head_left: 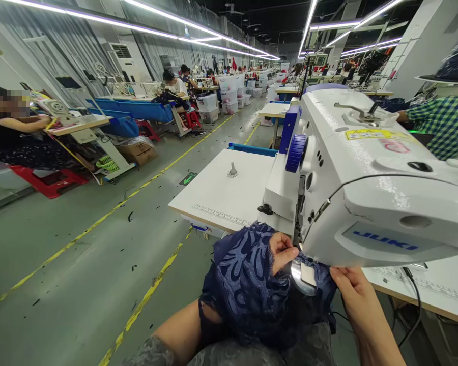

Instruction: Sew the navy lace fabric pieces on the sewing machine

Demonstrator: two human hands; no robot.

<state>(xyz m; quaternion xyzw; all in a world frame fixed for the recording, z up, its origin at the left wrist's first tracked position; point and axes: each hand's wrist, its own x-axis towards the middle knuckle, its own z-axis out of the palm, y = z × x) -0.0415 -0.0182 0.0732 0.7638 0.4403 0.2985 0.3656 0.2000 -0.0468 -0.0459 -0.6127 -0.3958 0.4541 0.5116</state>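
A bunched piece of dark blue lace fabric [244, 284] lies over my left forearm and lap, its edge fed under the head of a white JUKI sewing machine [366, 178]. My left hand [282, 251] is closed, pinching the lace beside the needle area. My right hand [349, 287] comes in from the lower right and grips the fabric edge under the machine head, by a small white label [308, 274] on a shiny metal plate. The needle itself is hidden by the machine head.
The machine stands on a white table [221, 193] with a printed ruler on its front edge. A grey floor aisle with yellow lines [99, 223] runs left. Other workers sit at sewing stations along the left wall and far back; a person in a checked shirt [442, 122] is at right.
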